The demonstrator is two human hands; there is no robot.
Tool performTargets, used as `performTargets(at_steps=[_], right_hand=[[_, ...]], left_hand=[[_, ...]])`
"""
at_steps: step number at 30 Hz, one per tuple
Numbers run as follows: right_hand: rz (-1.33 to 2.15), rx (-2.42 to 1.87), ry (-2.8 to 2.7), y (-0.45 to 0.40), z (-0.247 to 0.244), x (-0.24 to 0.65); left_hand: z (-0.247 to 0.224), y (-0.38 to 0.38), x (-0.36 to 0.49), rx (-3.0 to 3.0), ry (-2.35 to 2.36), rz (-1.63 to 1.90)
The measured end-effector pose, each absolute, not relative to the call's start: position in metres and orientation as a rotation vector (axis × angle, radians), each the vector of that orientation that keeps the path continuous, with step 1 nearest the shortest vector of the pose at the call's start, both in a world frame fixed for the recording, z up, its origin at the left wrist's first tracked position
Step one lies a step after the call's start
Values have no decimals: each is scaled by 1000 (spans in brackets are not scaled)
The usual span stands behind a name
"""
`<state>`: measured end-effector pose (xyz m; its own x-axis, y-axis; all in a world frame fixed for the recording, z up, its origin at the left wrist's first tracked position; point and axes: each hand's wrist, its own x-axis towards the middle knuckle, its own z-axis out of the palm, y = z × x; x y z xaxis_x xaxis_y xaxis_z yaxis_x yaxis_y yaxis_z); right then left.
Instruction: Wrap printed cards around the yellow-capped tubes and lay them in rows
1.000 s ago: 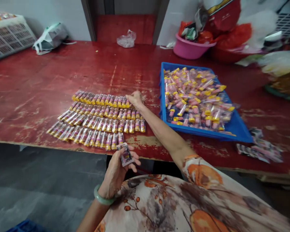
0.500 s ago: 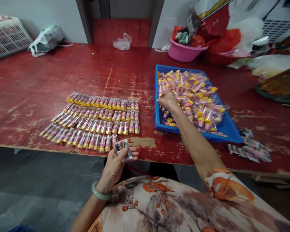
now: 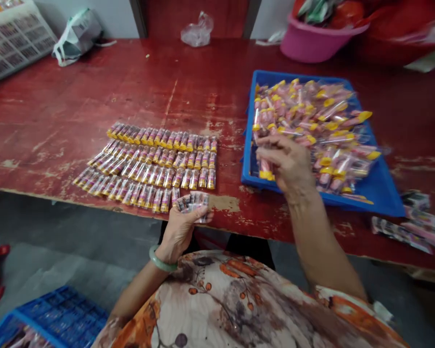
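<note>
My left hand (image 3: 186,222) holds a small stack of printed cards (image 3: 197,200) at the table's front edge. My right hand (image 3: 286,162) is over the left part of a blue tray (image 3: 382,186), its fingers pinched on a clear tube with a yellow end (image 3: 265,166). Many similar pink tubes with yellow ends (image 3: 304,108) lie jumbled in that tray. Left of the tray, several rows of wrapped tubes (image 3: 155,169) lie side by side on the red table (image 3: 130,92), the front row ending beside my left hand.
A pink basin (image 3: 311,41) with bags stands at the back right. A crumpled clear bag (image 3: 197,31), a white bag (image 3: 78,38) and a white crate (image 3: 20,41) are at the back. Printed packets (image 3: 413,229) lie right. A blue crate (image 3: 58,314) is low at left.
My right hand has drawn back from the tray's contents and now has a tube in its fingers. The cards in my left hand are more spread. The view has shifted downward.
</note>
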<state>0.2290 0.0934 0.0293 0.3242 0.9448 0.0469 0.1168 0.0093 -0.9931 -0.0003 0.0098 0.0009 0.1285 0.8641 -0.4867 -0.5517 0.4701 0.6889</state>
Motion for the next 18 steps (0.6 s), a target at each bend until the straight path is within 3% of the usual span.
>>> performTargets(at_steps=[5,18], right_hand=[[1506,-1174,-1162,25,21,169],[1748,-1092,-954,29,1,142]], left_hand=[[-7,10,4,367,1011,1099],[-9,3,-5,432,952,1018]])
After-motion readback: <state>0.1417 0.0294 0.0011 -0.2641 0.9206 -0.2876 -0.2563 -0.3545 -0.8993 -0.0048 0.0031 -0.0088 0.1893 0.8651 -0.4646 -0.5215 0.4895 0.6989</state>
